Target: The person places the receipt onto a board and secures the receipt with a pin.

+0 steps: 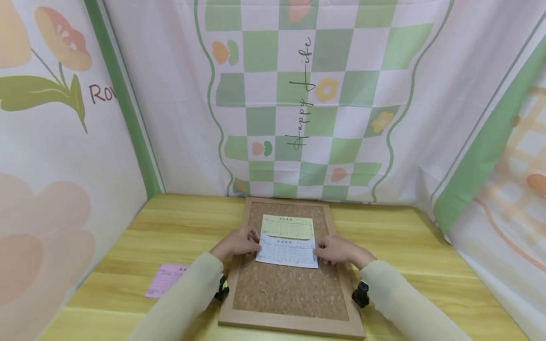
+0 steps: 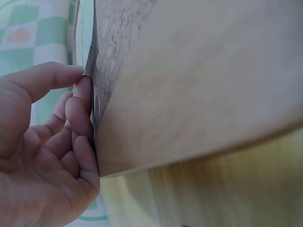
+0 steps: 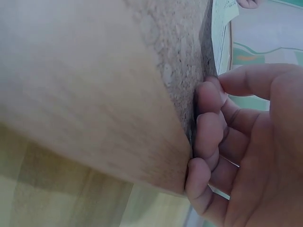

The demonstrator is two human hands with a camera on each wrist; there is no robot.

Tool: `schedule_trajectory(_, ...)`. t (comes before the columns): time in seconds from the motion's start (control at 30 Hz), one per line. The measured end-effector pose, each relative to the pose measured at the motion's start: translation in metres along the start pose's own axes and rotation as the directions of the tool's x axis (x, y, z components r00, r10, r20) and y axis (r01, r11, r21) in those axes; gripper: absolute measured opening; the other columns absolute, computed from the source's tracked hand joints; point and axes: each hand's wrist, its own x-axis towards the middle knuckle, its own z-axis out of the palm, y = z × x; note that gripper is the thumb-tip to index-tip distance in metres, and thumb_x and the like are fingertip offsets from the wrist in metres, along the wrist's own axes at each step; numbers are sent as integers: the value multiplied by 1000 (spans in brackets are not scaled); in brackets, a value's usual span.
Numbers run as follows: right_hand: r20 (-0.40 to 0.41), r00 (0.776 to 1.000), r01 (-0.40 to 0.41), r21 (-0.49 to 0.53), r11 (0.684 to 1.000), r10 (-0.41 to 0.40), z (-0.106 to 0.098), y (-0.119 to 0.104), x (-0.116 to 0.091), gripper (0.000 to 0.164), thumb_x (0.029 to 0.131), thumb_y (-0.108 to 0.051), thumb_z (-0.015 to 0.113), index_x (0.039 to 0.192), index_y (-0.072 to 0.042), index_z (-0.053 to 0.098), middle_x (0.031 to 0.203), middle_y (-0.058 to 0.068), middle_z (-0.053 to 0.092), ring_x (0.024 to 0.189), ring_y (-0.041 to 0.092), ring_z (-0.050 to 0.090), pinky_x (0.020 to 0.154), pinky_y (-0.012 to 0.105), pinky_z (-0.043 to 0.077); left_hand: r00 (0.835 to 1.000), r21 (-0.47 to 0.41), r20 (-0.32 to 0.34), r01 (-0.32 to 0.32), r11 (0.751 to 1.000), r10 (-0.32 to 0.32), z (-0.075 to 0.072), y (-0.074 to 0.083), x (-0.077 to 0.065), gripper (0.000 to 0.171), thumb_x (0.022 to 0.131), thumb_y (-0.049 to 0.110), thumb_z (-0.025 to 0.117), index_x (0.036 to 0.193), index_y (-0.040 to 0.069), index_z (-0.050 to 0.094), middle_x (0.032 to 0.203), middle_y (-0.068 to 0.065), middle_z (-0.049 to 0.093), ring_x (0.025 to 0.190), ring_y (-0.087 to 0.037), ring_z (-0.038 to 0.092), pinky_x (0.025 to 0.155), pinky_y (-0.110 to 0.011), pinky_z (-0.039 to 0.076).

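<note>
Both hands grasp the white slip (image 1: 286,253): the left hand (image 1: 240,240) pinches its left edge between thumb and forefinger, and the right hand (image 1: 339,251) pinches the right edge the same way, the remaining fingers of each curled in close to the board. The printed white slip is over the cork board (image 1: 290,291), just on the near side of the yellow slip (image 1: 287,225), which lies on the cork towards the far end. A pale wooden frame (image 1: 290,324) borders the cork, and the whole board lies on the wood-grain counter (image 1: 409,237). To the left of it, on the counter, is a pink slip (image 1: 165,279), partly hidden by the left sleeve (image 1: 185,289). Behind the counter hangs a curtain (image 1: 260,49) with green and white checks and the words "Happy Life"
</note>
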Motion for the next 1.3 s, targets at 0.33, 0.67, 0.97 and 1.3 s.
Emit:
schedule_trajectory(0.33,-11,999,-42,-22,999,42,2,-4,0,23,98,-14,57,76,-9,60,62,1,55,53,13,46,50,27,36,1000,27,-19,11,1000,-10,2,-1,1,22,86,8,73,101,4,59,94,-7,60,66,-15,54,58,-27,44)
schedule_trajectory(0.67,7,999,-47,-22,999,48,1,-6,0,22,97,-16,59,76,-9,61,60,0,54,52,12,44,49,26,35,1000,39,-22,14,999,-13,2,-5,4,23,85,8,75,101,4,59,89,-6,61,66,-14,54,57,-27,44)
schedule_trajectory(0.97,3,998,-60,-25,998,60,0,-6,0,24,97,-17,62,74,-9,60,58,-1,51,51,12,43,49,26,33,999,43,-30,18,999,-17,3,-4,4,24,83,8,76,100,5,59,89,-7,60,67,-16,55,58,-28,45)
schedule_trajectory(1.3,4,998,-55,-4,998,55,0,-4,0,26,97,-17,63,72,-10,58,59,0,53,51,12,43,50,26,34,1000,36,-5,7,999,-7,0,-4,1,31,83,12,78,105,4,58,90,-6,62,69,-17,57,60,-30,47)
